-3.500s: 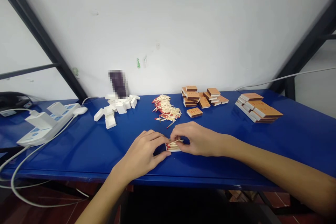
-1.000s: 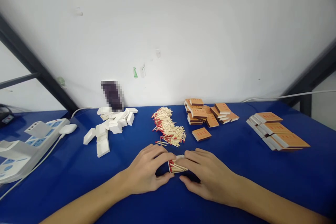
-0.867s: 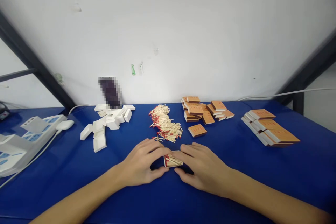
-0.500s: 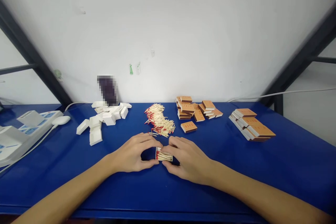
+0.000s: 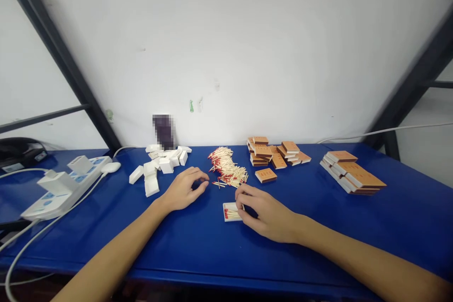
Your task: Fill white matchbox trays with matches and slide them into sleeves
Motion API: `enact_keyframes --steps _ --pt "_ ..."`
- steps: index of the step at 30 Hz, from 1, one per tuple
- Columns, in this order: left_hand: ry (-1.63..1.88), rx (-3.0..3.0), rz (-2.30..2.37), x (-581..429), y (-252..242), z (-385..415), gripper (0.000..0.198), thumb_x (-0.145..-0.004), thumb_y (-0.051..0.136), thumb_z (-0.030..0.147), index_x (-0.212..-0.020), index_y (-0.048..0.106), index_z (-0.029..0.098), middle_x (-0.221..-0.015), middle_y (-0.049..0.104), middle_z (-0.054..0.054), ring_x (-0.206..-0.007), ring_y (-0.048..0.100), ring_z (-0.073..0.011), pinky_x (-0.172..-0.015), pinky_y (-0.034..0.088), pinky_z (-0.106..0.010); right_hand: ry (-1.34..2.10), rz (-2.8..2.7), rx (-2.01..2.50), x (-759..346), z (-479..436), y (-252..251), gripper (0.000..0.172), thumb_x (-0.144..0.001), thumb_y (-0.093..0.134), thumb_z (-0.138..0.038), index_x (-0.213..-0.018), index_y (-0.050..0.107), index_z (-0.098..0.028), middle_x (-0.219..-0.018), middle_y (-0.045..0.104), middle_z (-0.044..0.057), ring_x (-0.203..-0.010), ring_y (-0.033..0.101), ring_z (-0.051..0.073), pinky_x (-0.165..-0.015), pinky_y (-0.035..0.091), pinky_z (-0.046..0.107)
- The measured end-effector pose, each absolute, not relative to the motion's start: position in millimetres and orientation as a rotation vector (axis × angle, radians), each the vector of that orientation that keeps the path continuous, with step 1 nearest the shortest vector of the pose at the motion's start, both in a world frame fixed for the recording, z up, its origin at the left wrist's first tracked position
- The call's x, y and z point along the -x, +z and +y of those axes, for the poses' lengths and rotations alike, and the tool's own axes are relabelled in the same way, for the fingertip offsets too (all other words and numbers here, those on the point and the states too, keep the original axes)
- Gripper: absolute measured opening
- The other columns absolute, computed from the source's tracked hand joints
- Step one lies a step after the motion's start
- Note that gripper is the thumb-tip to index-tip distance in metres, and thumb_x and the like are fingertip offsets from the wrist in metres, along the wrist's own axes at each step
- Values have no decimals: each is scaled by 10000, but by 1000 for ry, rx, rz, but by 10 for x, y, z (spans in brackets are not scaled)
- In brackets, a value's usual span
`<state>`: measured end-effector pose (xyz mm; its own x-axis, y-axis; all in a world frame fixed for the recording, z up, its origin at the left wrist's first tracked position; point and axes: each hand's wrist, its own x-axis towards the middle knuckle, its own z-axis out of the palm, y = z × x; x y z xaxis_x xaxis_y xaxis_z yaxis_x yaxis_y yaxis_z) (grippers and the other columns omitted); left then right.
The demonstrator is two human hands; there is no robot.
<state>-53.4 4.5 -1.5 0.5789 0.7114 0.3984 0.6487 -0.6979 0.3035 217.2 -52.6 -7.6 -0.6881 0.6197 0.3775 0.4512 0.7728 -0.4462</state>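
Note:
A small white matchbox tray lies on the blue tabletop in front of me, with red-headed matches inside. My right hand is over the tray's right end, its fingers curled and the thumb apart from them. That hand covers part of the tray, so contact with the matches is hard to make out. To the left, my left hand is off the tray with nothing in it, thumb and fingers apart. Just beyond the hands spreads a heap of loose matches, a few lying at its near left edge.
White empty trays are piled at the back left, before a pixelated dark object. Orange matchbox sleeves lie behind my right hand. Stacked matchboxes stand farther right. A power strip with cables occupies the left side.
My left hand has let go of the tray and moved away to the left, towards the match heap. My right hand stays at the tray's right end. The view has shifted left.

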Motion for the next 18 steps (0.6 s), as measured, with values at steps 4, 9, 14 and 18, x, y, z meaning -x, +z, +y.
enact_keyframes --steps 4,9,14,18 --pt "623 -2722 1133 439 -15 72 245 -954 508 362 -1066 653 199 -980 646 -56 -928 578 -200 -836 457 -339 534 -2420 839 -2178 -494 -106 117 -910 485 -119 -829 533 -188 -900 562 25 -778 525 138 -732 435 282" --pt "402 -2801 980 322 152 209 264 -870 601 272 -1119 643 194 -941 636 -49 -841 592 -180 -752 456 -291 613 -2355 860 -2155 -485 -93 88 -883 528 -125 -837 544 -198 -844 580 4 -774 529 140 -712 425 268" --pt "357 -2761 807 272 217 321 160 -894 587 243 -991 700 185 -937 664 -48 -795 605 -147 -731 447 -261 521 -2213 976 -2212 -350 -138 115 -923 466 -153 -846 539 -198 -774 571 -4 -681 506 131 -632 397 260" --pt "466 -2648 860 273 125 307 149 -901 584 254 -920 709 175 -885 641 -40 -736 576 -126 -671 438 -242 365 -2242 1120 -2298 -203 -202 136 -904 489 -155 -948 614 -185 -716 574 -6 -647 512 140 -628 389 274"
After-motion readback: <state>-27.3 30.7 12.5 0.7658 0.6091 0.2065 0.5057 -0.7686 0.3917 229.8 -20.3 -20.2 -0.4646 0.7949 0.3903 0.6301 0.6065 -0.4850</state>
